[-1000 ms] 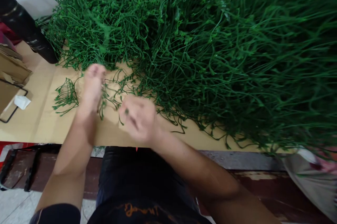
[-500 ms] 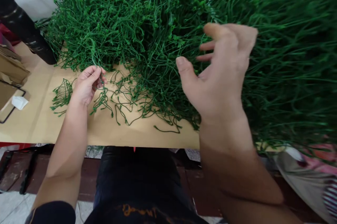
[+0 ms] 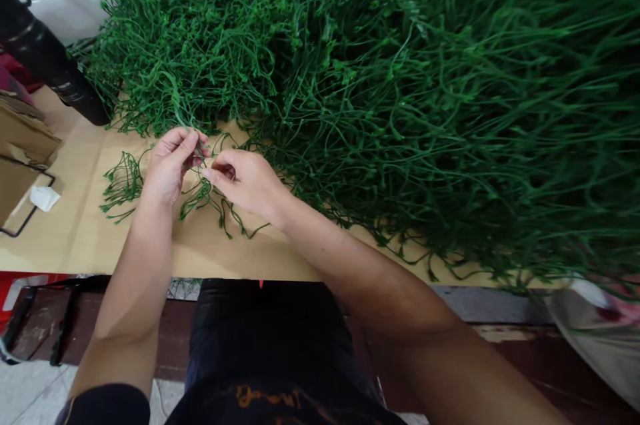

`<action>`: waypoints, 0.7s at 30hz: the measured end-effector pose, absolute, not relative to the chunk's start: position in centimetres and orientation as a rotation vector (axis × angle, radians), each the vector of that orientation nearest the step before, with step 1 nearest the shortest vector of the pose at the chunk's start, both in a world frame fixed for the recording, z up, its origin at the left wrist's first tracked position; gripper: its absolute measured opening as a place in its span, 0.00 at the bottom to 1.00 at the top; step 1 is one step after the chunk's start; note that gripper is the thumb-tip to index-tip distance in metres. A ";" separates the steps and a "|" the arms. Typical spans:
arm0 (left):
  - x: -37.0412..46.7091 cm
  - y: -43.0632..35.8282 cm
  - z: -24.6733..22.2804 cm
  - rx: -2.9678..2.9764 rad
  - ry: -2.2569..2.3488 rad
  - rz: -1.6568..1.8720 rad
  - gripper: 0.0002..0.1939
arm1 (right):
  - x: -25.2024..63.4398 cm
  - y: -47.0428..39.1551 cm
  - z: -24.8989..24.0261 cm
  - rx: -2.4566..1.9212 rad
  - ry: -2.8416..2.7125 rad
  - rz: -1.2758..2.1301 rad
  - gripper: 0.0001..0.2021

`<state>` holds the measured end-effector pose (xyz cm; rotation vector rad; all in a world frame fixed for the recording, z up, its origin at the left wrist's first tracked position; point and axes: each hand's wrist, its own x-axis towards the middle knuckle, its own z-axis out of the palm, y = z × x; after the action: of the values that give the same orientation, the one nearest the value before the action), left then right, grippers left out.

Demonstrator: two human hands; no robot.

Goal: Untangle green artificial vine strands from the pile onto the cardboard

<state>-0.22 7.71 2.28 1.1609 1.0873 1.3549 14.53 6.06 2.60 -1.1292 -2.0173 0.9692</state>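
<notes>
1. Largest in my view is the pile [image 3: 350, 65]: wiry, curling green stems with tiny forked tips, tangled into a springy heap.
2. Under it I see the surface [image 3: 125, 248], flat, tan and matte, its front strip showing.
3. A slim black bottle [image 3: 55, 58], cylindrical with a loop handle, leans in my view at the heap's left edge; a rough-edged brown cardboard box [image 3: 23, 132] sits just in front.
4. My left grip [image 3: 171, 157] pinches the sprig [image 3: 177, 102] between thumb and fingers, above the surface before the heap; my right grip [image 3: 245, 178] curls just beside, fingertips drawn together, though I can't tell whether they hold a stem.
5. A fanned green tuft [image 3: 123, 182] lies left of them.
6. Smallest is a blocky white scrap [image 3: 45, 197] near the box.
</notes>
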 end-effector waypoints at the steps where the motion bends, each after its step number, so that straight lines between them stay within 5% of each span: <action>1: -0.3 7.7 2.2 1.177 1.102 1.355 0.09 | 14.5 6.1 2.4 -1.117 -1.975 1.002 0.09; 11: -0.8 7.9 2.3 1.085 1.220 1.448 0.10 | 14.8 6.1 1.4 -0.784 -1.268 1.682 0.19; 21: -0.6 8.2 2.3 1.011 1.229 1.478 0.14 | 15.1 5.3 1.8 -0.822 -1.236 1.717 0.18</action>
<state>-0.62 8.22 2.35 1.0112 1.2288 1.4777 15.07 5.32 1.81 -0.8218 -1.2357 1.7173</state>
